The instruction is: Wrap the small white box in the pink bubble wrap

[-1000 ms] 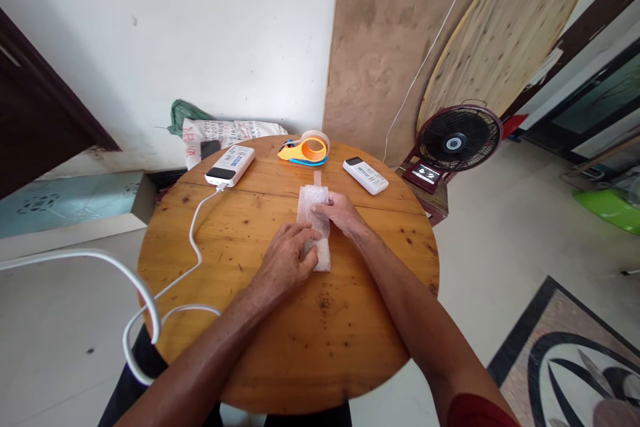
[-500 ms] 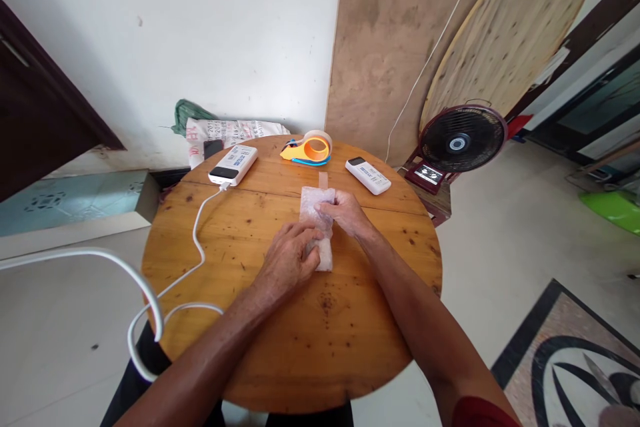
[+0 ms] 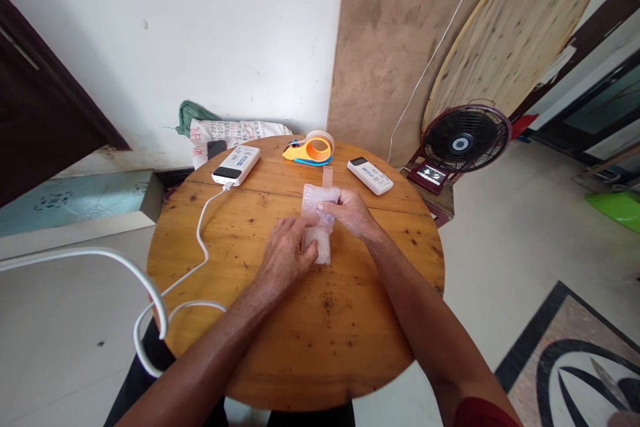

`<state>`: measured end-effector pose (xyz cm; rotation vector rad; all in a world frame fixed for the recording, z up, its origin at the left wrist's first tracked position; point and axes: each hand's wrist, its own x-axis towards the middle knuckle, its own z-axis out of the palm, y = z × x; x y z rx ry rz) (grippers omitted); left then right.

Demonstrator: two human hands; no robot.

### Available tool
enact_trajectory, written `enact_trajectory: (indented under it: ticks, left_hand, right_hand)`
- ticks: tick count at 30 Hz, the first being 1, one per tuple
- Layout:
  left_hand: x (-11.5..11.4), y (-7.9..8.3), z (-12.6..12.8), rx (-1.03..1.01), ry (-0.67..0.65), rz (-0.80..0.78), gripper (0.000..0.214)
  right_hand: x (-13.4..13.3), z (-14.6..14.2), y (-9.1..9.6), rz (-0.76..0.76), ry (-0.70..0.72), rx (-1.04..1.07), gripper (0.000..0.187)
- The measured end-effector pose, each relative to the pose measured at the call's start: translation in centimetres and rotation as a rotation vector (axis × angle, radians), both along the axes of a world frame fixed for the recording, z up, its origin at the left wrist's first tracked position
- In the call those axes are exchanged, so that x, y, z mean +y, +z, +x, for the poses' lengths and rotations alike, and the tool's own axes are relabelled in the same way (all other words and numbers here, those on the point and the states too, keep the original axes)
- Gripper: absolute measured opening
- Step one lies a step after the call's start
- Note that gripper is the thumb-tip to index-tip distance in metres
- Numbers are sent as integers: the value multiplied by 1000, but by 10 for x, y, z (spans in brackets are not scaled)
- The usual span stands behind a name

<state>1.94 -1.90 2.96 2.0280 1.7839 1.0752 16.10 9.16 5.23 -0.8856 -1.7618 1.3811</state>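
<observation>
A bubble-wrap bundle (image 3: 317,207) lies near the middle of the round wooden table (image 3: 300,320). A strip of tape sticks out from its far end. My left hand (image 3: 286,255) presses down on the near part of the bundle with bent fingers. My right hand (image 3: 349,211) grips the bundle's right side, fingers curled over it. An orange tape dispenser (image 3: 310,149) sits at the far edge of the table, beyond the bundle.
A white power bank (image 3: 237,165) with a white cable (image 3: 200,240) lies at the far left of the table. A white remote (image 3: 370,176) lies at the far right. A black fan (image 3: 465,143) stands right of the table. A sack (image 3: 235,130) and boards lean by the wall.
The bundle has been folded shorter between my hands. Both hands stay on it and have shifted only slightly.
</observation>
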Motion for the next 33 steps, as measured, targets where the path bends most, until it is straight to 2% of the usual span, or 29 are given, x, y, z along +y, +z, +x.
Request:
enact_trajectory:
  ticks: [3, 6, 11, 13, 17, 20, 27, 33]
  left_hand:
    - [-1, 0, 0, -48, 128, -30, 29]
    - [0, -2, 1, -113, 196, -56, 42]
    - [2, -5, 0, -215, 168, -125, 67]
    - [3, -7, 0, -278, 115, -154, 64]
    - [4, -9, -2, -445, -19, -192, 40]
    - [4, -6, -1, -541, -65, -247, 29]
    - [3, 2, 3, -681, -110, -313, 30]
    - [3, 0, 3, -728, -152, -334, 23]
  right_hand:
    - [-1, 4, 3, 16, 68, -2, 18]
    - [-1, 8, 5, 41, 108, -46, 18]
    - [-1, 15, 12, 63, 212, -134, 20]
    - [-3, 17, 17, 80, 246, -179, 21]
    - [-6, 21, 24, 99, 299, -229, 23]
    - [-8, 23, 27, 107, 327, -270, 25]
    - [-11, 26, 34, 123, 418, -352, 28]
    - [-13, 24, 36, 221, 503, -396, 20]
